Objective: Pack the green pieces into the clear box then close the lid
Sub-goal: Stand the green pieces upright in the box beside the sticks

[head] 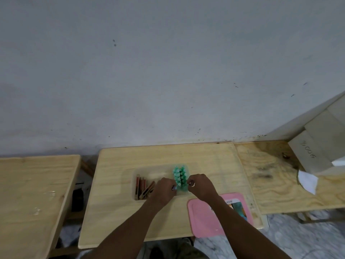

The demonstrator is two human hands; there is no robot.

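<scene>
Green pieces (179,176) upright in clear box (183,191), mid tabletop (115,202), between my hands. Left hand (165,190), right hand (200,186) curled against box sides; grip unclear. Brown sticks (142,186) left; pink lid (207,219) near right.

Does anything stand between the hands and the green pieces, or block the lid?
Nothing visible: left hand and right hand flank the green pieces in the clear box; the right forearm crosses over the pink lid.
</scene>
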